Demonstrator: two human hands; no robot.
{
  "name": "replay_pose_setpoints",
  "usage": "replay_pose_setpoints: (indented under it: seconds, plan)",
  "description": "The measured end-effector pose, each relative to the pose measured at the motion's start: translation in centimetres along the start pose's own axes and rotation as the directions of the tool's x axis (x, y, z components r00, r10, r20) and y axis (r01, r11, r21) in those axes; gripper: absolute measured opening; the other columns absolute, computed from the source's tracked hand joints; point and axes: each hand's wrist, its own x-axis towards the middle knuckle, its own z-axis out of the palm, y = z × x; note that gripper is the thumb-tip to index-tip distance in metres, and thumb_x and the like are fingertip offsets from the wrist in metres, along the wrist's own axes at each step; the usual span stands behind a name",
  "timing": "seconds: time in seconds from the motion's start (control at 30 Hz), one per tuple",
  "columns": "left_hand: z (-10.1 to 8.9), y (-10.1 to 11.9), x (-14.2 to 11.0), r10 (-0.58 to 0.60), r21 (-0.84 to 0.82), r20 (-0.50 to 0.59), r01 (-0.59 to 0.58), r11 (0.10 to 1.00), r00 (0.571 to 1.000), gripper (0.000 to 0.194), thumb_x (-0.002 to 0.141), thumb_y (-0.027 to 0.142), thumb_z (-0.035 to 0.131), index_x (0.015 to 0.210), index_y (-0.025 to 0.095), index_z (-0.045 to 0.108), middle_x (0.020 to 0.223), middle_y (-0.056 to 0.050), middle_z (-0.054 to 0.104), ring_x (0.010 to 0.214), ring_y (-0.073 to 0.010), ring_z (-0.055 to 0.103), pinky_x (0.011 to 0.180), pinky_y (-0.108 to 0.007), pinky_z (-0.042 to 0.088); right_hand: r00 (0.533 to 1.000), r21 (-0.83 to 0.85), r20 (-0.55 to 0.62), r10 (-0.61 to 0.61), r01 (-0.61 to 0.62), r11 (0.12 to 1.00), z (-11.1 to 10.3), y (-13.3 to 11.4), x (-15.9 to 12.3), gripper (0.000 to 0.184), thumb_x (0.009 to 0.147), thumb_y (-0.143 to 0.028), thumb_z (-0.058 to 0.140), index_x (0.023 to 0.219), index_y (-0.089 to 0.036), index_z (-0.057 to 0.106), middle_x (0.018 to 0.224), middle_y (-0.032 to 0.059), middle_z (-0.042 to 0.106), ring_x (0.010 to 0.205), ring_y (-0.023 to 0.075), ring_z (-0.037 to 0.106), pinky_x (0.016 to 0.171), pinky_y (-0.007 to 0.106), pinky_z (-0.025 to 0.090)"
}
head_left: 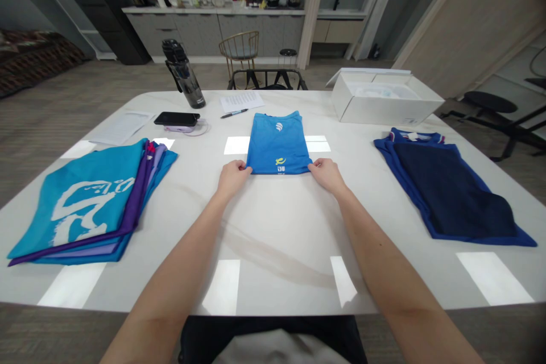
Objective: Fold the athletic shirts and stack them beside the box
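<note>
A blue T-shirt (pixel 279 139), folded into a rectangle, lies flat in the middle of the white table (pixel 273 222). It bears a small white logo near its far edge and a yellow and white print near its close edge. My left hand (pixel 234 175) pinches the near left corner of the shirt. At the near right corner, my right hand (pixel 327 174) pinches the cloth in the same way. Both forearms reach forward over the table.
Left lies a stack of teal and purple shirts (pixel 94 199); right, a pile of navy clothes (pixel 452 187). Behind are a white box (pixel 384 96), a phone (pixel 177 119), a dark bottle (pixel 184 75), a pen (pixel 234 114) and paper sheets (pixel 241 102). Chairs stand beyond the table.
</note>
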Motion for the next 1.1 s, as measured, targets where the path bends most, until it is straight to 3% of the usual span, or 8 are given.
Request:
replay_pose_setpoints:
  seconds: [0.37, 0.67, 0.7, 0.77, 0.83, 0.9, 1.0, 1.1]
  plan:
    - [-1.8, 1.5, -0.6, -0.082, 0.104, 0.224, 0.060, 0.993, 0.971, 0.036, 0.081, 0.051, 0.063, 0.062, 0.021, 0.064, 0.060, -0.002, 0.062, 0.061, -0.0172, 0.055, 0.060, -0.029, 0.036, 0.951, 0.024, 0.309, 0.021, -0.030, 0.999, -2.1, 0.6, -0.5, 0.028, 0.081, -0.043, 0.069, 0.068, -0.018, 0.068, 0.056, 0.0005, 0.062, 0.050, 0.0122, 0.051, 0.052, 0.025, 0.037]
    - [-5.3, 2.9, -1.8, -0.201, 0.104, 0.703, 0.180, 0.978, 0.682, 0.028, 0.069, 0.043, 0.075, 0.063, 0.017, 0.065, 0.068, -0.006, 0.073, 0.052, -0.0151, 0.058, 0.052, -0.028, 0.040, 0.824, -0.170, 0.562, 0.073, 0.028, 0.985, -4.8, 0.7, -1.0, 0.033, 0.073, -0.046, 0.078, 0.062, -0.017, 0.067, 0.059, 0.0028, 0.064, 0.052, 0.0122, 0.049, 0.051, 0.026, 0.034]
    - [-5.4, 3.0, -1.9, -0.207, 0.131, 0.705, 0.161, 0.978, 0.678, 0.031, 0.070, 0.046, 0.076, 0.065, 0.018, 0.066, 0.068, -0.007, 0.072, 0.054, -0.0167, 0.060, 0.053, -0.028, 0.041, 0.827, -0.213, 0.556, 0.084, 0.044, 0.976, -5.0, 0.4, -1.2, 0.035, 0.072, -0.048, 0.080, 0.064, -0.017, 0.067, 0.062, 0.0038, 0.066, 0.055, 0.0135, 0.052, 0.053, 0.026, 0.036]
    - [-5.2, 3.6, -2.2, -0.217, 0.217, 0.547, 0.113, 0.970, 0.808, 0.036, 0.076, 0.054, 0.073, 0.076, 0.018, 0.069, 0.072, -0.008, 0.072, 0.063, -0.0219, 0.065, 0.059, -0.031, 0.045, 0.913, -0.292, 0.400, 0.076, 0.048, 0.955, -4.9, -0.5, -1.7, 0.037, 0.074, -0.054, 0.079, 0.071, -0.018, 0.068, 0.071, 0.0060, 0.069, 0.064, 0.0181, 0.060, 0.059, 0.028, 0.040]
    - [-3.9, 4.3, -2.6, -0.095, 0.279, 0.194, 0.038, 0.960, 0.976, 0.035, 0.088, 0.052, 0.063, 0.096, 0.018, 0.070, 0.088, -0.011, 0.074, 0.082, -0.0269, 0.070, 0.071, -0.035, 0.051, 0.994, -0.287, 0.108, -0.033, 0.063, 0.956, -4.0, -1.6, -2.4, 0.036, 0.084, -0.057, 0.070, 0.085, -0.020, 0.070, 0.084, 0.0080, 0.072, 0.078, 0.0230, 0.065, 0.068, 0.031, 0.046]
    - [-1.6, 5.0, -3.1, 0.157, 0.267, -0.059, -0.135, 0.954, 0.986, 0.033, 0.098, 0.040, 0.049, 0.118, 0.019, 0.065, 0.114, -0.014, 0.071, 0.106, -0.0269, 0.068, 0.089, -0.037, 0.052, 0.968, -0.191, -0.077, -0.238, 0.220, 0.957, -2.3, -2.6, -3.1, 0.032, 0.096, -0.050, 0.056, 0.103, -0.021, 0.069, 0.102, 0.0098, 0.073, 0.095, 0.0250, 0.067, 0.083, 0.034, 0.050]
    - [2.5, 5.5, -4.1, 0.488, 0.192, 0.074, -0.492, 0.849, 0.870, 0.041, 0.105, 0.031, 0.033, 0.137, 0.018, 0.057, 0.143, -0.013, 0.059, 0.135, -0.0217, 0.054, 0.115, -0.037, 0.041, 0.841, -0.050, -0.034, -0.540, 0.538, 0.841, 1.1, -3.2, -3.8, 0.036, 0.103, -0.036, 0.041, 0.126, -0.020, 0.063, 0.134, 0.0116, 0.066, 0.127, 0.0235, 0.058, 0.108, 0.037, 0.044]
    - [5.4, 5.1, -5.0, 0.522, 0.268, 0.287, -0.591, 0.761, 0.803, 0.052, 0.106, 0.031, 0.029, 0.153, 0.013, 0.043, 0.162, -0.014, 0.041, 0.152, -0.0247, 0.034, 0.126, -0.045, 0.027, 0.749, -0.043, 0.151, -0.645, 0.657, 0.752, 4.0, -2.9, -4.1, 0.049, 0.107, -0.034, 0.029, 0.146, -0.017, 0.053, 0.157, 0.0089, 0.049, 0.150, 0.0208, 0.037, 0.123, 0.038, 0.029]
